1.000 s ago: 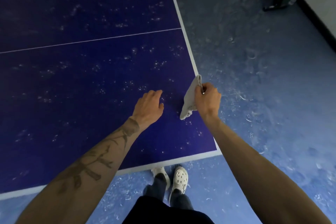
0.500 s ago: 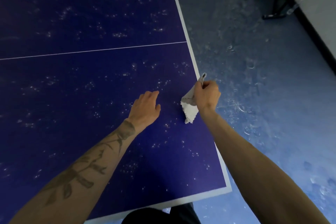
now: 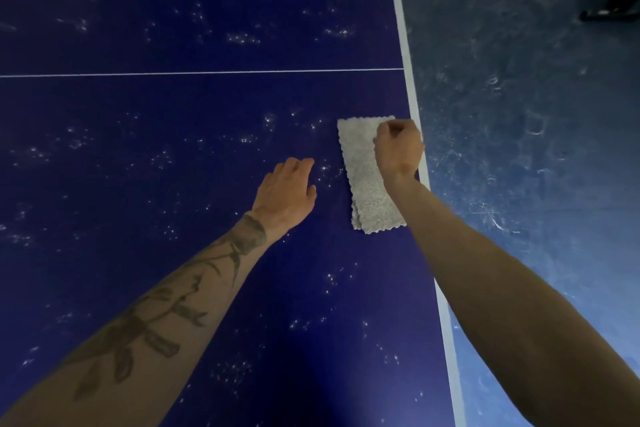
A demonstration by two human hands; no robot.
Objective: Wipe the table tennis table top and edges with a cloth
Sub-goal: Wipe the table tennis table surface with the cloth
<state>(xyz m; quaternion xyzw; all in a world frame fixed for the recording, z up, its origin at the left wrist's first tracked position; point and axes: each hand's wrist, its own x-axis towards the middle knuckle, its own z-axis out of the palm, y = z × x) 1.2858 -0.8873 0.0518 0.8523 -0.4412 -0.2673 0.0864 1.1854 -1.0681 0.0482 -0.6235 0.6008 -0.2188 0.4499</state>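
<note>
The dark blue table tennis table (image 3: 173, 149) fills most of the head view, speckled with pale dust marks, with a white line along its right edge (image 3: 407, 55). A grey folded cloth (image 3: 363, 184) lies flat on the top close to that edge. My right hand (image 3: 398, 146) rests curled on the cloth's far right corner and pinches it. My left hand (image 3: 287, 191) lies palm down on the bare table just left of the cloth, fingers relaxed, holding nothing.
A thin white centre line (image 3: 207, 73) crosses the table top. Right of the table is scuffed blue-grey floor (image 3: 519, 114). A dark object (image 3: 609, 10) stands on the floor at the far upper right.
The cloth hung bunched from my right hand; now it lies spread flat on the table near the right edge. My view has moved forward over the table, hiding its near edge and my feet.
</note>
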